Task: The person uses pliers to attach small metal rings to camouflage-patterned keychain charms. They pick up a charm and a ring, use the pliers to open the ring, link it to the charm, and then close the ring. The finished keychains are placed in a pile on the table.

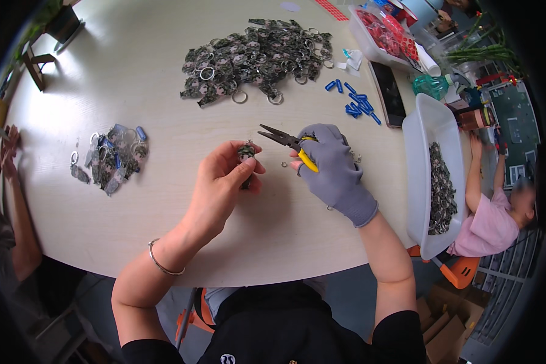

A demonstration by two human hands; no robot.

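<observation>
My bare left hand (214, 182) is closed round a small camouflage-patterned figure charm (246, 153), pinched upright between thumb and fingers. In a grey glove, my right hand (335, 170) grips needle-nose pliers (281, 137) with yellow handles. The dark jaws point left toward the charm and stand slightly apart from it, seemingly parted a little. A tiny metal ring (284, 164) lies on the table between my hands. More small metal bits are partly hidden beside the glove.
Beyond my hands lies a large heap of keychains (258, 60); a smaller pile (116, 156) is at left. Blue cylinders (359, 104), a phone (387, 94), a white bin (417, 182) of charms and a tub (370, 45) of red pieces line the right. Other people sit at both sides.
</observation>
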